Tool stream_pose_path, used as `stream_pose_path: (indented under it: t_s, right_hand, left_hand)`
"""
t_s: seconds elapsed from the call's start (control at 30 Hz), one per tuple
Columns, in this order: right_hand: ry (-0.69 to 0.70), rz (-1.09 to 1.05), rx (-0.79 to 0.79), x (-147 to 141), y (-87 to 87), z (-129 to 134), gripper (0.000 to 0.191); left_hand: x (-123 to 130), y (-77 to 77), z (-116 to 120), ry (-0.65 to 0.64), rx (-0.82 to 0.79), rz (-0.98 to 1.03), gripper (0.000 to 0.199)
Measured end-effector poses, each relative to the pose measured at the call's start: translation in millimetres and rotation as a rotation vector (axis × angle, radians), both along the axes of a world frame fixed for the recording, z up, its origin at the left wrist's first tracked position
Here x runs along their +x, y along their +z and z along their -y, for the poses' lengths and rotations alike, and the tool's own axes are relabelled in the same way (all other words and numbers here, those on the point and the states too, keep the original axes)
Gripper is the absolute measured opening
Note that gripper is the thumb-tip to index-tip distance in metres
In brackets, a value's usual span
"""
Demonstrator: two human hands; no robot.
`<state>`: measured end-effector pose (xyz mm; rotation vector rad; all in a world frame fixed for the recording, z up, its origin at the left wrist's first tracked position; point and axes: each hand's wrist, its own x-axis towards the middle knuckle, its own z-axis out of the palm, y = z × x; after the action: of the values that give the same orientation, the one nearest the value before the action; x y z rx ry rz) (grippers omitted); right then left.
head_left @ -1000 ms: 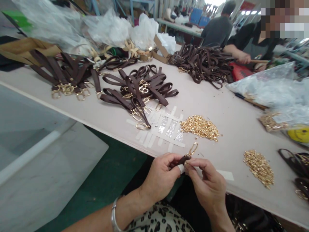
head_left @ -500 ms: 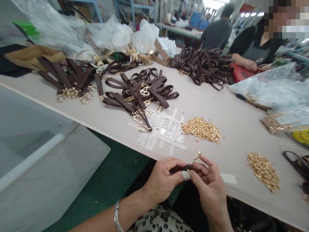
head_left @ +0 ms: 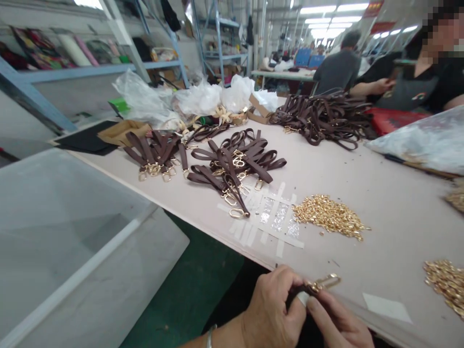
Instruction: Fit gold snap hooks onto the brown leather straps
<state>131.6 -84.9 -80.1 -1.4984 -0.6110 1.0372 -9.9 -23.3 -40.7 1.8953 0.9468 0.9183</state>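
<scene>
At the near table edge, my left hand [head_left: 277, 302] is closed on a dark brown strap [head_left: 302, 290], with pale tape round a digit. Against it, my right hand [head_left: 337, 319] pinches the same strap's end, where a gold clasp [head_left: 328, 281] sticks out to the right. Beyond my hands lies a heap of small gold pieces [head_left: 328, 215]. To its left are taped-down clear packets [head_left: 279, 215] and a pile of brown straps with gold clasps [head_left: 235, 159].
More straps [head_left: 155, 150] lie at the left and a larger strap pile [head_left: 319, 116] at the back. A second gold heap [head_left: 447, 285] sits at the right. A person [head_left: 409, 82] works across the table [head_left: 391, 193]. Plastic bags [head_left: 203, 96] line the back.
The view has tilted up and swung left, so the scene sits lower and more to the right. The clasp now points right rather than up; both hands still hold the strap.
</scene>
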Motion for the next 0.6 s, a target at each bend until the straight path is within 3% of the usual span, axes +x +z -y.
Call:
stream_pose_path:
  t_s: [0.17,0.2,0.27,0.33,0.43,0.5,0.6]
  right_hand:
    - [0.051,-0.17,0.128,-10,26.3,-7,0.028]
    - [0.059,-0.194,0.143,-4,29.9,-11,0.03]
    - [0.013,-0.202,0.135,22,36.1,-18,0.036]
    - [-0.169,-0.064,0.12,67,47.3,-16,0.041]
    - [-0.495,0.25,0.152,158,79.5,3,0.044]
    - [-0.627,0.303,0.188,223,104.5,17,0.039]
    - [-0.753,0.38,0.212,298,130.1,29,0.037]
  left_hand:
    - [-8,9.6,-4,-0.14,0.016,-0.111,0.017]
    - [-17,9.3,-16,-0.177,0.066,-0.169,0.017]
    - [-42,1.8,-56,-0.12,0.298,-0.228,0.027]
    - [-69,-9.0,-110,-0.029,0.516,-0.28,0.038]
    - [-108,-12.9,-179,-0.102,0.733,-0.407,0.043]
    - [-127,-5.2,-203,-0.201,0.787,-0.544,0.047]
    - [-134,11.2,-211,-0.276,0.735,-0.693,0.051]
